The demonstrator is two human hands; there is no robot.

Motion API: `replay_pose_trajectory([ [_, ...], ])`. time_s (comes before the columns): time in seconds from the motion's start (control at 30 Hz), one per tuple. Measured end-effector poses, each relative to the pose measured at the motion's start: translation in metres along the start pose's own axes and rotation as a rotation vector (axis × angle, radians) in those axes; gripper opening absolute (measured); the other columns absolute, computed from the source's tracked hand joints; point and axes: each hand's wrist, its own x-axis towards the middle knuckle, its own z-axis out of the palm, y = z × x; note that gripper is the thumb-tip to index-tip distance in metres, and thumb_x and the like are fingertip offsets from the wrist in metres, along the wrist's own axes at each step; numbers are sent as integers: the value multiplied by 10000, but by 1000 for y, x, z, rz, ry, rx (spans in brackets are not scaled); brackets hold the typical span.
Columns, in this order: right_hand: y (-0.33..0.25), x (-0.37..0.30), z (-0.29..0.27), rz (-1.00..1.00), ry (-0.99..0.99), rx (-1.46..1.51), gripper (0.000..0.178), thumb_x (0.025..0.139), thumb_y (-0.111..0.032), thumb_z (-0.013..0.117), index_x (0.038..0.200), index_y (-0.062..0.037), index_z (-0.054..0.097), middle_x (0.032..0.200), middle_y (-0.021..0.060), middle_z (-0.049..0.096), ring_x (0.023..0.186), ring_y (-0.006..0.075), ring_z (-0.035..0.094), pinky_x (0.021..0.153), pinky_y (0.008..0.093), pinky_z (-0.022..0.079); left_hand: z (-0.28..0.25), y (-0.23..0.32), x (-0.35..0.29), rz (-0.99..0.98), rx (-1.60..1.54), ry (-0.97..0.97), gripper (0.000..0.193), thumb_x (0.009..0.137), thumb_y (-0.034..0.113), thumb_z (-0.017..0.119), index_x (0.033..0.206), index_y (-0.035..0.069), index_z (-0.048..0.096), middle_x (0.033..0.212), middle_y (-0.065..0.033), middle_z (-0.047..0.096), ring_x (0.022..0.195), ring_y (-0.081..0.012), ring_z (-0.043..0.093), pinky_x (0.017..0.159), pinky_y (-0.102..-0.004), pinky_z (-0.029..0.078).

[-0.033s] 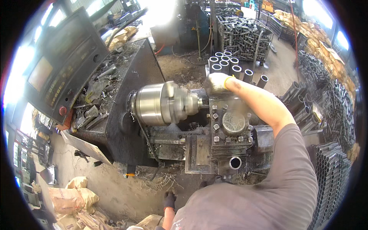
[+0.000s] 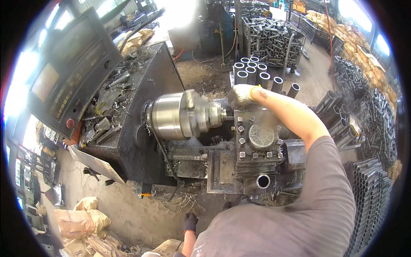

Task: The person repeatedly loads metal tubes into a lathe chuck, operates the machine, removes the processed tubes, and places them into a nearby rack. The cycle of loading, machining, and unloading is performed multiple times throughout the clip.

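My right hand [image 2: 242, 96], in a pale, soiled work glove with a yellow cuff, reaches across a lathe to the far side of its square tool post [image 2: 261, 137]. Its fingers bend down out of sight, so what they grip is hidden. Left of that hand, the metal chuck [image 2: 180, 115] is blurred as if spinning, its stepped front end pointing at the tool post. My left hand [image 2: 189, 222], in a dark glove with an orange cuff, hangs low in front of the machine. Its fingers look curled, and the palm is hidden. A short tube [image 2: 263, 181] shows its open end at the tool post's near side.
Behind the lathe stand several upright steel tubes [image 2: 251, 73]. A wire crate [image 2: 274, 43] of metal parts is farther back. Stacked tubes [image 2: 370, 201] lie at the right. An open control panel [image 2: 64, 77] rises on the left, with sacks [image 2: 81, 220] on the floor at lower left.
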Motion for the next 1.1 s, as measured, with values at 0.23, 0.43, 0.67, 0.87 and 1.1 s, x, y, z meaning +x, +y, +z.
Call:
replay_pose_trajectory([
  [0.23,-37,3,40,112,13,-39,344,806,-370,870,845,-35,804,787,100,772,702,244,721,631,410,560,-4,-26,-27,-123,324,-38,220,1003,274,613,1090,82,673,914,-93,676,852,-252,666,656,-402,519],
  [0.43,41,31,44,-427,-464,53,341,911,-217,776,1191,-22,766,1067,184,780,940,312,759,803,417,605,-22,-56,-49,-178,777,-101,251,981,293,614,1105,87,684,990,-129,701,955,-307,672,765,-440,528],
  [0.67,110,-16,65,-534,-366,-571,246,847,-163,775,1054,-37,734,1011,163,759,875,314,733,751,427,587,-33,-69,-36,-77,1054,-201,290,956,315,615,1124,93,696,1078,-172,731,1075,-372,678,894,-485,537],
  [0.87,121,-110,121,323,29,-154,162,721,-86,771,877,-46,752,903,213,734,845,380,719,742,471,559,-48,-71,5,324,1594,-449,329,933,324,623,1148,91,708,1175,-191,750,1184,-402,674,1019,-507,531],
  [1.1,-19,-233,46,319,843,19,294,926,-243,703,1137,-40,733,979,190,781,878,349,770,792,430,611,-33,42,22,-67,174,-111,215,1049,324,625,1033,111,646,877,-70,658,720,-220,601,657,-385,521],
])
